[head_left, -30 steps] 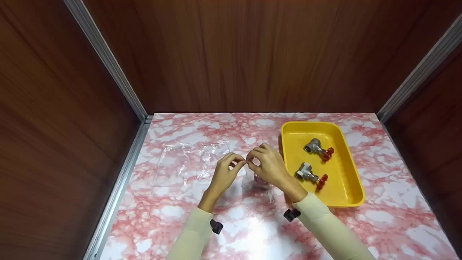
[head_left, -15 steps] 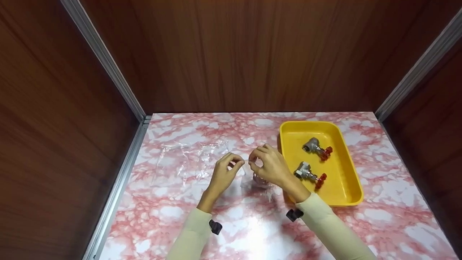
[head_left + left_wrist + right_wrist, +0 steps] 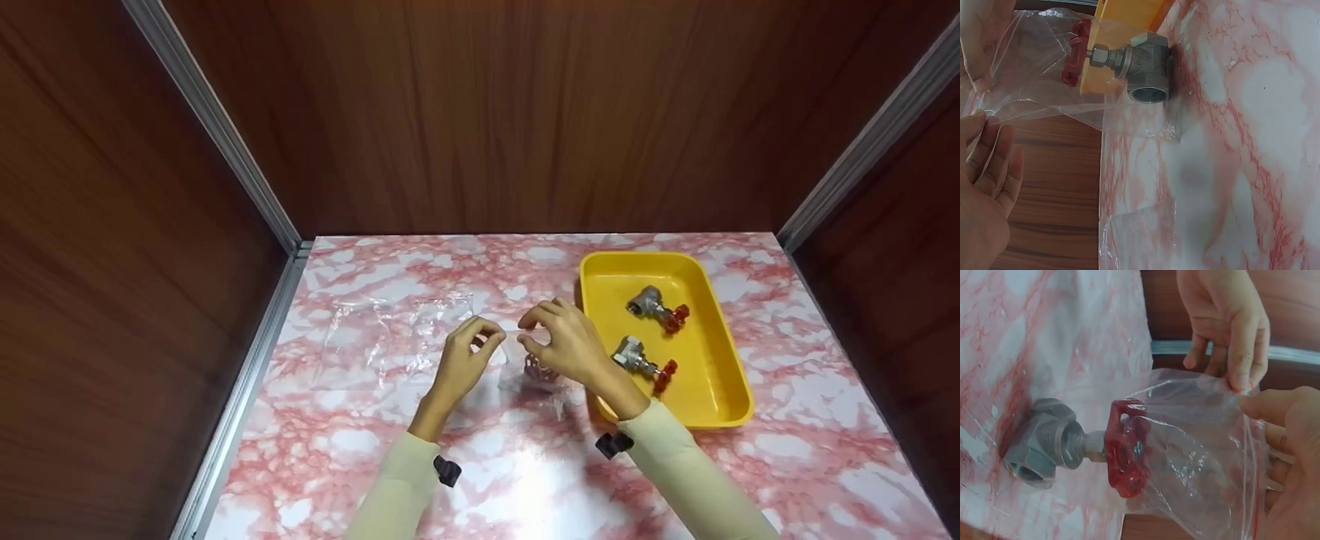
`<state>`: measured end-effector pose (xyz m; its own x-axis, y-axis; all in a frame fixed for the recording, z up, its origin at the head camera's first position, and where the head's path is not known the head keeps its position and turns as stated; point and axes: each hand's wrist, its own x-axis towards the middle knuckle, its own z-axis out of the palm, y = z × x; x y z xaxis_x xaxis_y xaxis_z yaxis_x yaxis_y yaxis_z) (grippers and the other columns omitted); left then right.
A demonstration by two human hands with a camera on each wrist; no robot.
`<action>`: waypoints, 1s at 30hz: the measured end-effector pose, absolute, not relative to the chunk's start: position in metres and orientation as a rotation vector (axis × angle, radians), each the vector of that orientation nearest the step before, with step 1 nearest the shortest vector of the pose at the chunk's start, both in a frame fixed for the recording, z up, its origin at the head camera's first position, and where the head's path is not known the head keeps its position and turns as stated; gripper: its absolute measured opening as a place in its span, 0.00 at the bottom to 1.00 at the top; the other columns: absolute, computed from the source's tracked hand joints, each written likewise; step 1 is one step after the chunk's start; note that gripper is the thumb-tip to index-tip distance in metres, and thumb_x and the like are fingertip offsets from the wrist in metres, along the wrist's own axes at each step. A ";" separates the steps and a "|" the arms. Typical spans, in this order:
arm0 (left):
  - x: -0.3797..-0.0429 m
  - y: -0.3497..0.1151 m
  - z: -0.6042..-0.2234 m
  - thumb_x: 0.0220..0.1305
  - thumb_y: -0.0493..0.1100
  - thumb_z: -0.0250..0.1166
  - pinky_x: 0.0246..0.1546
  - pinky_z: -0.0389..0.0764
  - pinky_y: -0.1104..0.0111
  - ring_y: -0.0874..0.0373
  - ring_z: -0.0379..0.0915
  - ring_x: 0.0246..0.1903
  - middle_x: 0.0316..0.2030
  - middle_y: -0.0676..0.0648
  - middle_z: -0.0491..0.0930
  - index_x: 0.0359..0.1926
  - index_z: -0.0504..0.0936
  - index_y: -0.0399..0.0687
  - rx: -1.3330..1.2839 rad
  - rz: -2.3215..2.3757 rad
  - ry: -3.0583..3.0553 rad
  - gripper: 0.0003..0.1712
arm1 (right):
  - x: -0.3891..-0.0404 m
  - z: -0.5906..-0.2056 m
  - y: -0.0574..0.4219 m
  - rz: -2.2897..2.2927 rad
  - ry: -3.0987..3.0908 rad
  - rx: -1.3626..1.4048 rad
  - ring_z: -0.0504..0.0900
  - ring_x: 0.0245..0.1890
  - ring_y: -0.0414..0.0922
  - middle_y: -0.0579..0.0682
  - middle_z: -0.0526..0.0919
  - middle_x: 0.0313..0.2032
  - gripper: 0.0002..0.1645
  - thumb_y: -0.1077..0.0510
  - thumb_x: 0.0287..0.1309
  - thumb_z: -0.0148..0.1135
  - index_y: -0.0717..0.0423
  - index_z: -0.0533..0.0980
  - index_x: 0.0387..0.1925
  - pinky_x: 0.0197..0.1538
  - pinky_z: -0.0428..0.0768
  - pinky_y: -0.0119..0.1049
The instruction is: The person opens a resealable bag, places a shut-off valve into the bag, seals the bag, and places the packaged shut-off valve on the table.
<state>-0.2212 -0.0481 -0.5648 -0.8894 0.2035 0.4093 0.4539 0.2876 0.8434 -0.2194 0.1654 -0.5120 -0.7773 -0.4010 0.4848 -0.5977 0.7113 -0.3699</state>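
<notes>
A clear zip-lock bag (image 3: 1202, 461) with a red line along its zip stands upright over the table, holding a grey metal valve (image 3: 1044, 439) with a red handwheel (image 3: 1129, 450). The valve sits at the bag's bottom, handwheel toward the mouth. My left hand (image 3: 465, 364) pinches one top corner between thumb and fingertips. My right hand (image 3: 562, 345) is at the same top edge, thumb on the near side and curled fingers behind the film, with a small gap between thumb and index finger. From the head view, this hand partly hides the bagged valve.
To the right stands a yellow tray (image 3: 739, 367) with two more red-handled valves, one valve (image 3: 646, 301) behind the other valve (image 3: 631, 354). Flat clear bags (image 3: 356, 345) lie on the marbled table at left. Wood-grain panels (image 3: 480, 120) enclose the back and sides.
My right hand has shifted slightly right, away from the left fingertips, and its thumb and index finger have spread apart. The left hand keeps its pinch almost in place.
</notes>
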 end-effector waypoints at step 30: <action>-0.224 -0.050 -0.566 0.75 0.43 0.68 0.44 0.85 0.64 0.59 0.82 0.43 0.40 0.50 0.86 0.42 0.87 0.48 -0.610 -1.631 -2.325 0.04 | -0.219 -0.512 0.182 0.805 -2.642 0.712 0.82 0.41 0.51 0.49 0.88 0.36 0.06 0.59 0.55 0.75 0.53 0.85 0.36 0.47 0.83 0.48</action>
